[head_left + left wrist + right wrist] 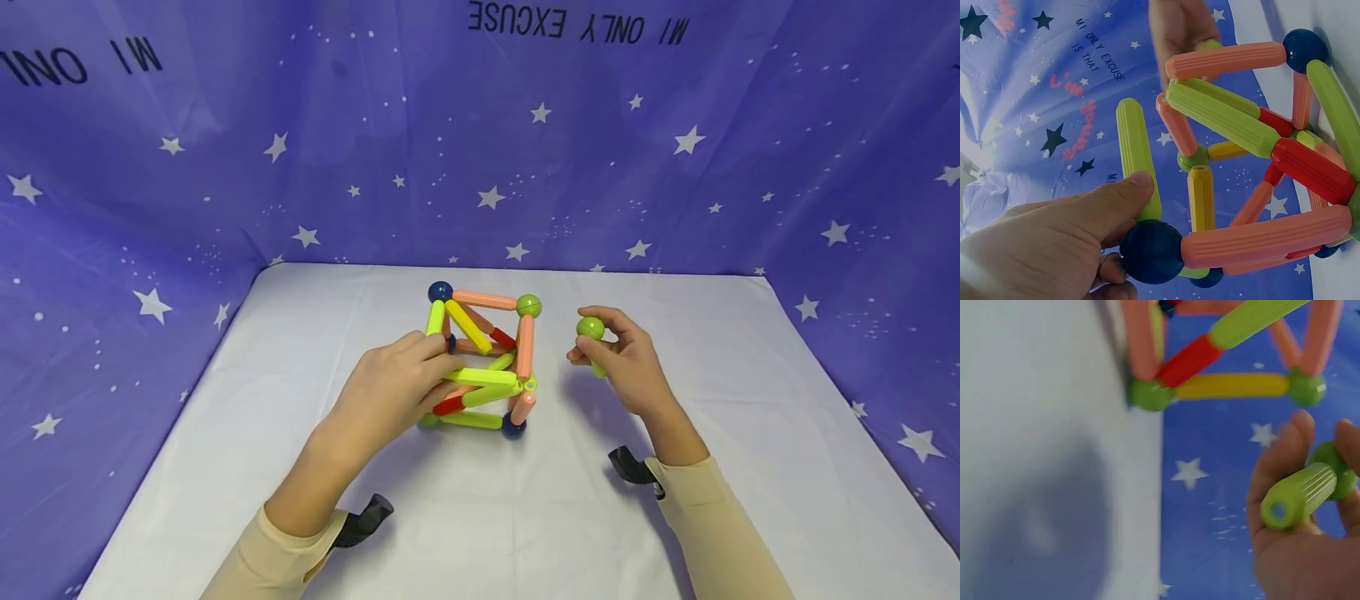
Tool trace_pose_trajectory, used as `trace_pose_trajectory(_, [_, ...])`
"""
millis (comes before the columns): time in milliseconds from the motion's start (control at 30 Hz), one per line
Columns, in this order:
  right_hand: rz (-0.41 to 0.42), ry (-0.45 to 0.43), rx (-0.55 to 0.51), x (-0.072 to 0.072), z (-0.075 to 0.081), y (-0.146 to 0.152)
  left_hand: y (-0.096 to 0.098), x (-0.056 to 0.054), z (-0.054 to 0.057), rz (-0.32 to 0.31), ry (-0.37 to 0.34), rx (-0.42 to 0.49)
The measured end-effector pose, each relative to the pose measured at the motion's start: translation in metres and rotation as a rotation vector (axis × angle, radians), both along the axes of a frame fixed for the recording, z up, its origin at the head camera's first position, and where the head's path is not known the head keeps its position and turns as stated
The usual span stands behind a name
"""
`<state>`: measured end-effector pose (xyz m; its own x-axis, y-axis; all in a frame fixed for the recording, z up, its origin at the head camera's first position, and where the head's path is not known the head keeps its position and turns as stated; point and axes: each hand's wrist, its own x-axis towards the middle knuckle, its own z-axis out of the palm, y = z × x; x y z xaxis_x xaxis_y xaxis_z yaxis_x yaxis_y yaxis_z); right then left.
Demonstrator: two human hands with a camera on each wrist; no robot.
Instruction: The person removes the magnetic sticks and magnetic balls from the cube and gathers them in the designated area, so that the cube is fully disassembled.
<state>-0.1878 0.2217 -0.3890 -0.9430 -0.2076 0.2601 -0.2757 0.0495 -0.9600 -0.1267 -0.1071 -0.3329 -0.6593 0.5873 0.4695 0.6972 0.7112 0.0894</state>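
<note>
A box-shaped frame of magnetic rods and balls (527,346) stands on the table. My left hand (397,379) is at its near left top corner. In the left wrist view, the thumb presses a yellow-green rod (1134,144) beside a dark blue ball (1150,251), with fingers behind. That rod's far end touches no ball there; a salmon rod (1266,236) joins the blue ball. Right of the frame and apart from it, my right hand (626,358) pinches a green ball (590,327) between thumb and fingers. A short yellow-green rod (1300,494) sticks out from this ball.
A white cloth (517,517) covers the table. Purple star-printed curtains (420,150) rise behind it and along both sides. Black wrist mounts (363,521) jut from the sleeves. Red and yellow rods (468,327) slant across inside the frame.
</note>
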Motion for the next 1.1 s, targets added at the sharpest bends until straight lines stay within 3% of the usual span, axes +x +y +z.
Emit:
trace_pose_trajectory(133, [-0.033,-0.11,0.144,-0.019,-0.015,0.003,0.0,-0.001,0.0,-0.001,-0.017,0.001])
trace_pose_trajectory(300, [-0.102,-0.164,0.345,-0.043,-0.03,0.004,-0.002,-0.003,0.0,-0.013,-0.018,0.022])
trace_pose_trajectory(600, [-0.178,-0.066,0.701,-0.082,-0.046,0.006,-0.005,-0.004,0.0,-0.021,-0.046,0.025])
trace_pose_trajectory(733, [-0.19,-0.078,0.768,-0.097,-0.045,0.004,-0.005,-0.005,0.001,-0.024,-0.039,0.019])
trace_pose_trajectory(1100, [-0.181,-0.137,0.784,-0.123,-0.044,0.002,-0.006,-0.005,0.0,-0.018,-0.032,0.011])
